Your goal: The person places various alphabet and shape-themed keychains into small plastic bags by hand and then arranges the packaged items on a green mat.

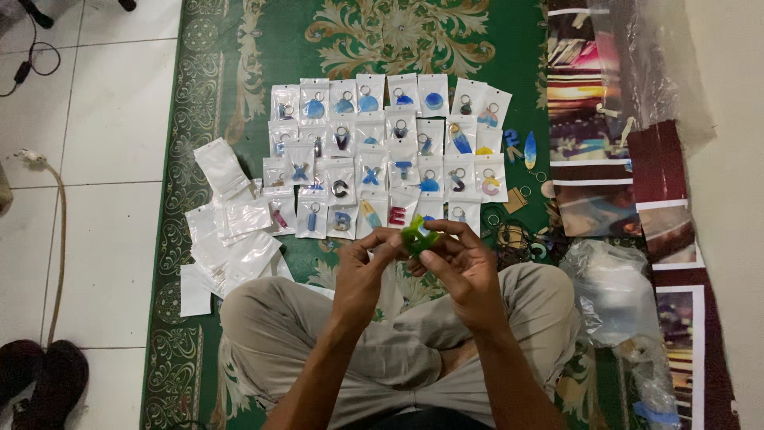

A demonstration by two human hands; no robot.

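A: From the head view, what are the hands doing?

B: Both meet over the lap. The left hand (360, 267) and right hand (465, 267) each pinch with curled fingers a small bright green letter-shaped resin piece (419, 237), held up between the fingertips, probably so it can be turned and looked over.

A: And beyond the hands?

B: Rows of small clear packets with letter and round resin keychains (387, 151) lie flat on the green patterned carpet (239, 48), side by side, it seems so each one stays readable. To the left of the hands sits a loose heap of empty white zip pouches (231, 231), close enough to grab.

A: To the right?

B: Unpacked keychain pieces and metal rings (521, 195), then a crumpled clear plastic bag (613, 291).
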